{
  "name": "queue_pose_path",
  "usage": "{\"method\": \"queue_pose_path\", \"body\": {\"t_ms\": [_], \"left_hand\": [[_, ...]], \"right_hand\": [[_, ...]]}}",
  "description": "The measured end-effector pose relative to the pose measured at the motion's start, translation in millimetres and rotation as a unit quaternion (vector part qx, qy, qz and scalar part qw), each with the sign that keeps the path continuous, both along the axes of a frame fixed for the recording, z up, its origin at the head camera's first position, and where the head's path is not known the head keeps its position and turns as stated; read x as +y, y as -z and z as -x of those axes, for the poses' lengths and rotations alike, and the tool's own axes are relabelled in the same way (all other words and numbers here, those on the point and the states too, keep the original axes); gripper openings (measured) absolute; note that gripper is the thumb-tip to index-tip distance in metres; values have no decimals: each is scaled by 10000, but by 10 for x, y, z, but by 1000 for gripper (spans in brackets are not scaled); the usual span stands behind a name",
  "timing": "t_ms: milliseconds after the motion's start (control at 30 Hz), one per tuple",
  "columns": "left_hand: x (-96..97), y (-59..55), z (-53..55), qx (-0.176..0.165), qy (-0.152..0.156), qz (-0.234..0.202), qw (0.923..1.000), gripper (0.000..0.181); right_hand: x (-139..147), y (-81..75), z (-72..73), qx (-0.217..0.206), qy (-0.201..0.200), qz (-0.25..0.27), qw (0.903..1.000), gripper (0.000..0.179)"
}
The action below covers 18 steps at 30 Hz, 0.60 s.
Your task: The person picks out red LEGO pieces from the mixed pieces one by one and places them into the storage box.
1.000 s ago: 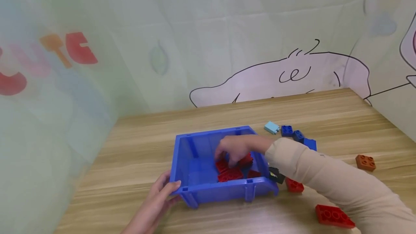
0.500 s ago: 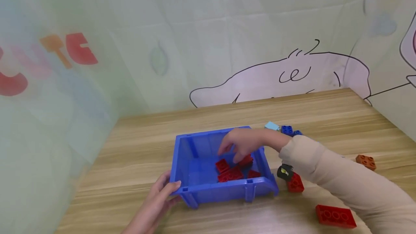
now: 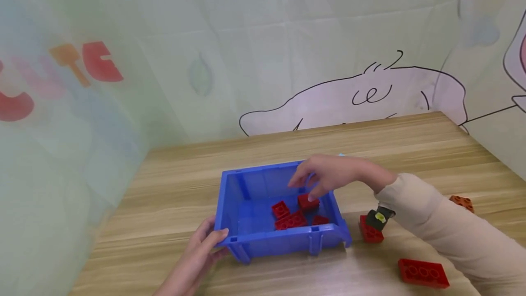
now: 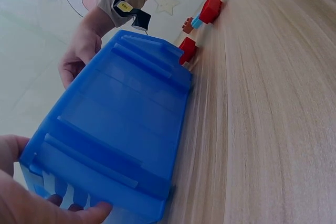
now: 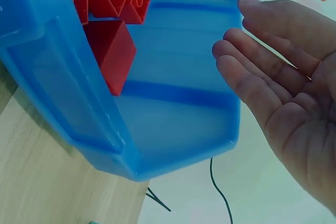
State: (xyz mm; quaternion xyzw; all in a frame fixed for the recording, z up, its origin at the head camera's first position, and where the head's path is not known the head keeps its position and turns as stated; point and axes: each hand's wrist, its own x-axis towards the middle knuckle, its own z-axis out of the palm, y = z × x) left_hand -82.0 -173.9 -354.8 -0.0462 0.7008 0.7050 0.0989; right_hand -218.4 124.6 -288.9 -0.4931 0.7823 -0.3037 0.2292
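Note:
My left hand (image 3: 199,252) holds the near left corner of a blue plastic bin (image 3: 279,243), its thumb over the rim. In the left wrist view the fingers (image 4: 94,213) curl against the bin's end wall. Over the right side of the bin hovers my right hand (image 3: 328,172), fingers loosely bent. The right wrist view shows nothing in that hand (image 5: 294,72). Several red toy bricks lie on the bin floor, among them a studded brick (image 3: 291,220), a smaller one (image 3: 280,210) and a taller one (image 3: 307,203) just below the right fingertips.
Right of the bin, a red brick (image 3: 370,234) lies near the black wrist camera (image 3: 377,219). Another red brick (image 3: 423,273) is closer to the front, and an orange-brown brick (image 3: 462,203) lies farther right. A printed cloth wall (image 3: 205,58) stands behind the wooden table (image 3: 172,186).
My right hand has risen from among the red bricks and drawn back to the right, leaving them in the bin. The left hand and the bin have stayed put.

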Motion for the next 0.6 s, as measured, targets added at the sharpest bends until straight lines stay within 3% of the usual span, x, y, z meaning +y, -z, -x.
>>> {"method": "queue_pose_path", "body": {"t_ms": [600], "left_hand": [[13, -12, -2, 50, -48, -60, 10000, 54]], "right_hand": [[446, 10, -221, 188, 313, 229, 9991, 36]]}}
